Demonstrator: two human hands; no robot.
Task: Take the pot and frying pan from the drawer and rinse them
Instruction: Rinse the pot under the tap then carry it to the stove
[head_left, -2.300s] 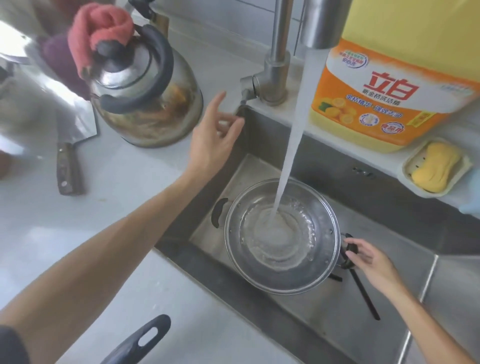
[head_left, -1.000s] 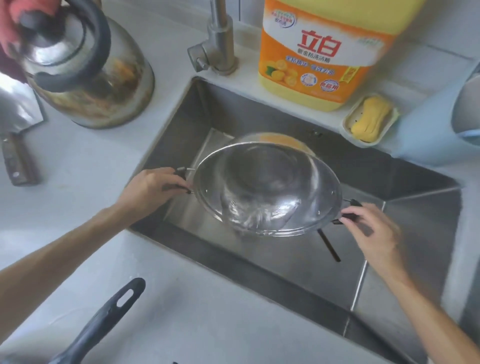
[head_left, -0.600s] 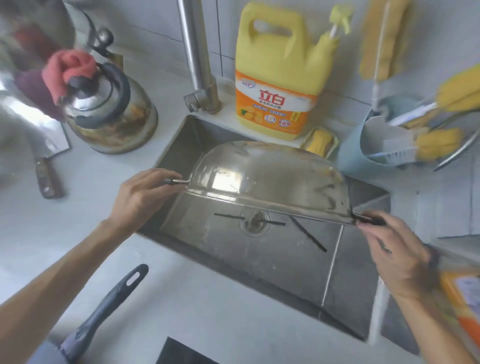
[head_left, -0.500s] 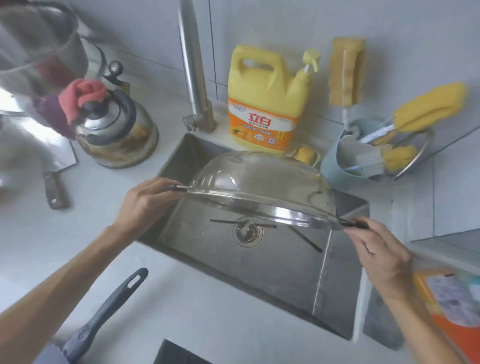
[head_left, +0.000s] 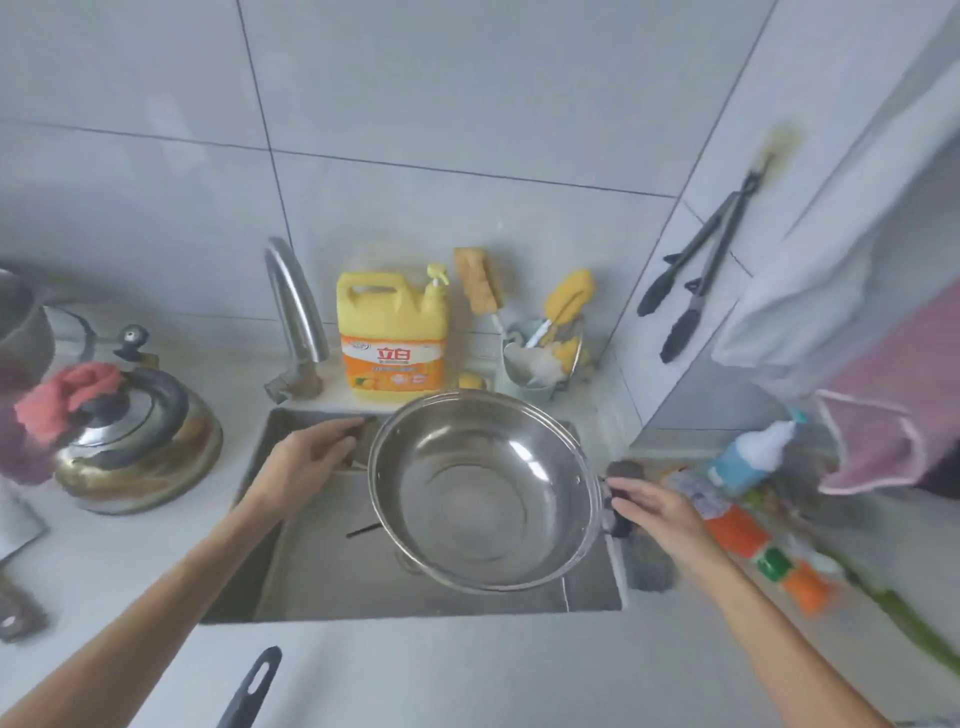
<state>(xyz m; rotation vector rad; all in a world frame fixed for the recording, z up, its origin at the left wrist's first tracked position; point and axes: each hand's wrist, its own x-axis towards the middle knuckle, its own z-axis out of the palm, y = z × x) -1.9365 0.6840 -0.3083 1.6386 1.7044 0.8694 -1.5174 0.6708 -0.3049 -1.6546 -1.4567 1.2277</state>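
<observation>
A shiny steel pot (head_left: 483, 488) hangs over the sink (head_left: 322, 582), its open side turned up and tilted towards me. My left hand (head_left: 306, 460) grips the black handle on the pot's left side. My right hand (head_left: 657, 512) holds the black handle on its right side. No water shows inside the pot. The dark handle of the frying pan (head_left: 252, 688) pokes up from the bottom edge on the counter; the pan itself is out of view.
The tap (head_left: 293, 317) stands behind the sink with no water running. A yellow detergent jug (head_left: 392, 338), a holder with sponges (head_left: 540, 358), a steel kettle (head_left: 135, 441) at left, tongs (head_left: 696, 280) on the wall and bottles (head_left: 748, 460) at right surround the sink.
The pot was filling under the running tap, then both hands lifted and overturned it above the sink. Now it is turned open side up again and the water is off.
</observation>
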